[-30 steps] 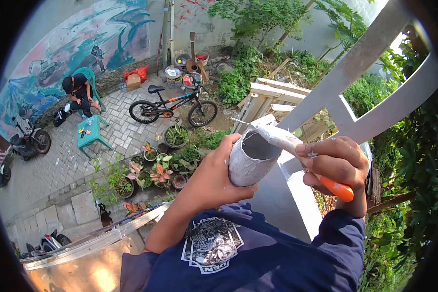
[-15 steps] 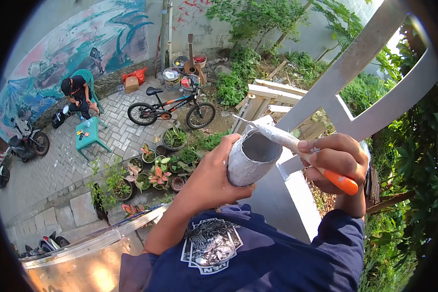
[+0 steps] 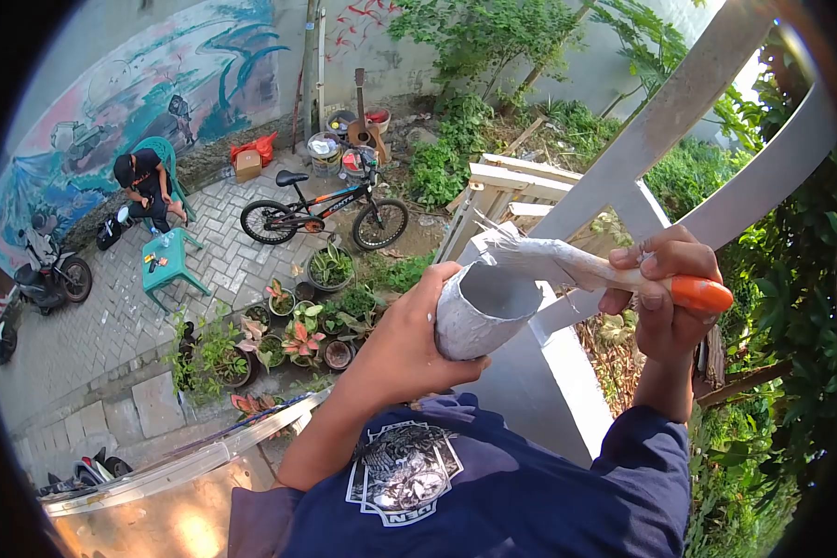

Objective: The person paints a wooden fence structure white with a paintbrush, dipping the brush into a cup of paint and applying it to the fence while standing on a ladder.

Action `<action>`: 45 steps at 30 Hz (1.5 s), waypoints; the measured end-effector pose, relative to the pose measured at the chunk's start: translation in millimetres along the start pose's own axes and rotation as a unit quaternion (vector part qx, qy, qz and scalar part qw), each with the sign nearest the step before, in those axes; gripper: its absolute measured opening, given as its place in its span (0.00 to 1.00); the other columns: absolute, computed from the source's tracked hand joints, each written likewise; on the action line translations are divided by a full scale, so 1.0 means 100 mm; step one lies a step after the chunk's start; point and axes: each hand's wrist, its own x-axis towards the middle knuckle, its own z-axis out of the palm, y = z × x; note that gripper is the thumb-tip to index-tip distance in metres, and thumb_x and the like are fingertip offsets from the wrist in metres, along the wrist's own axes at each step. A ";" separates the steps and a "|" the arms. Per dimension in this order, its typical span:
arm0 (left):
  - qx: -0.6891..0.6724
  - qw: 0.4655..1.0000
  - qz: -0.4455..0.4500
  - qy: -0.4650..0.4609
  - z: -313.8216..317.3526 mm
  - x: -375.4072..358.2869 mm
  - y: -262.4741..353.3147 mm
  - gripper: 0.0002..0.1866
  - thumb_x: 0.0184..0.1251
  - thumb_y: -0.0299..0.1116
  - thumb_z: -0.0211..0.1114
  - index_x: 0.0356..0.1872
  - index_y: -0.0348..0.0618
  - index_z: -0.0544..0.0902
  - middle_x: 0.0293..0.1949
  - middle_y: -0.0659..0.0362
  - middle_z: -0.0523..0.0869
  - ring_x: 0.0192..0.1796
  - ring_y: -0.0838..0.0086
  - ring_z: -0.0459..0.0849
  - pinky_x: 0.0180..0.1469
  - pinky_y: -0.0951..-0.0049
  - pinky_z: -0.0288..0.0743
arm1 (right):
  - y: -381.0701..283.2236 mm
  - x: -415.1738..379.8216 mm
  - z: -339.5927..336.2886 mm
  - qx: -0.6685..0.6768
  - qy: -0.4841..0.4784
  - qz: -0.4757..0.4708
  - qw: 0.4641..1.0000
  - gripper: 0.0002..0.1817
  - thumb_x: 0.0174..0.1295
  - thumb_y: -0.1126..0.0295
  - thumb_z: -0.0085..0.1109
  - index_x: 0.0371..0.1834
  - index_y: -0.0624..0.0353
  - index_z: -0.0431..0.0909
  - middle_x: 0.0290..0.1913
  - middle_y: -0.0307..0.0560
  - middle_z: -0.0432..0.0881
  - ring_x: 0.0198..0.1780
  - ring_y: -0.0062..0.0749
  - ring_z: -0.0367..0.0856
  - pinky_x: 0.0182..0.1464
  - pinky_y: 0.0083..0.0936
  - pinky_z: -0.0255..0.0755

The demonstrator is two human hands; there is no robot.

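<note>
My left hand [image 3: 395, 358] is wrapped round a paint-smeared grey cup [image 3: 479, 325], its open mouth tipped up and grey paint coating the inside. In my right hand [image 3: 665, 288] is a paintbrush [image 3: 577, 260] with an orange handle end, its lower handle and bristles coated in whitish-grey paint. The fingers pinch the brush near the orange end. Its bristles lie over the far rim of the cup, pointing left. Just beyond the brush and cup rises a grey-painted frame [image 3: 614, 209] with a straight bar and a curved bar.
Pale wooden slats [image 3: 530, 181] stand behind the cup. Far below are a bicycle [image 3: 321, 209], potted plants [image 3: 302, 344], a green table [image 3: 170, 265], a seated person [image 3: 144, 186], a guitar [image 3: 365, 130] and a motorbike [image 3: 51, 265]. Dense leaves [image 3: 790, 325] hang at the right.
My right hand has moved right and turned the brush to a flatter angle, its bristles still over the cup rim. The left hand and cup stay nearly in place.
</note>
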 end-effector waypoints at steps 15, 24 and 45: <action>-0.029 0.997 -0.063 -0.025 0.06 0.04 -0.17 0.48 0.41 0.36 0.87 0.68 0.41 0.71 0.56 0.45 0.86 0.59 0.56 0.87 0.62 0.58 0.79 | 0.07 0.35 -0.66 -0.259 0.023 -0.020 0.965 0.08 0.70 0.73 0.69 0.43 0.66 0.81 0.42 0.48 0.89 0.37 0.32 0.89 0.40 0.26 0.83; -0.064 0.997 -0.049 -0.012 0.03 0.06 -0.38 0.47 0.41 0.35 0.87 0.66 0.43 0.72 0.53 0.49 0.88 0.57 0.59 0.89 0.60 0.59 0.81 | -0.30 1.68 -1.40 -0.562 0.016 -0.185 0.806 0.09 0.73 0.68 0.67 0.48 0.62 0.82 0.44 0.43 0.88 0.41 0.26 0.91 0.39 0.24 0.86; -0.035 0.996 -0.078 0.035 -0.14 0.10 -0.58 0.48 0.41 0.36 0.88 0.67 0.43 0.70 0.54 0.47 0.88 0.58 0.58 0.89 0.60 0.58 0.81 | 0.77 0.74 -0.38 -0.384 -0.135 0.033 0.913 0.09 0.73 0.67 0.64 0.42 0.58 0.76 0.31 0.48 0.79 0.30 0.46 0.82 0.32 0.40 0.75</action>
